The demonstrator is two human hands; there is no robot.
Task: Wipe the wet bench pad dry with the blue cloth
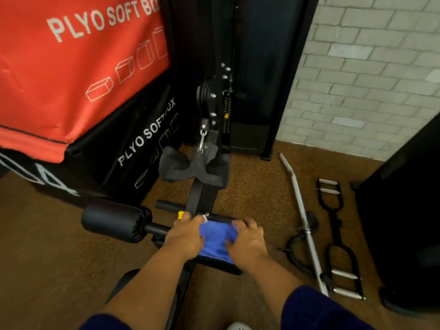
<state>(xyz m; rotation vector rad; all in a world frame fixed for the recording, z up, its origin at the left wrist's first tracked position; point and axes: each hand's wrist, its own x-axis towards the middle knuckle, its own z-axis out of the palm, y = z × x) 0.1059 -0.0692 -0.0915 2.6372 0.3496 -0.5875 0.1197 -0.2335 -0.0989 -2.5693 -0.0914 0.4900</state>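
Observation:
A blue cloth [217,239] lies spread over a small black bench pad [214,262] low in the middle of the head view. My left hand [186,236] presses on the cloth's left side, fingers curled over its far edge. On the cloth's right side rests my right hand [247,241], fingers bent onto the fabric. Most of the pad is hidden under the cloth and my hands; only its near black edge shows.
A black roller pad [116,220] sticks out to the left. Ahead stands the cable machine with a grey strap handle [190,167]. Red and black plyo boxes [71,67] fill the left. A silver bar [302,215] and cable handles [338,236] lie on the brown floor at right.

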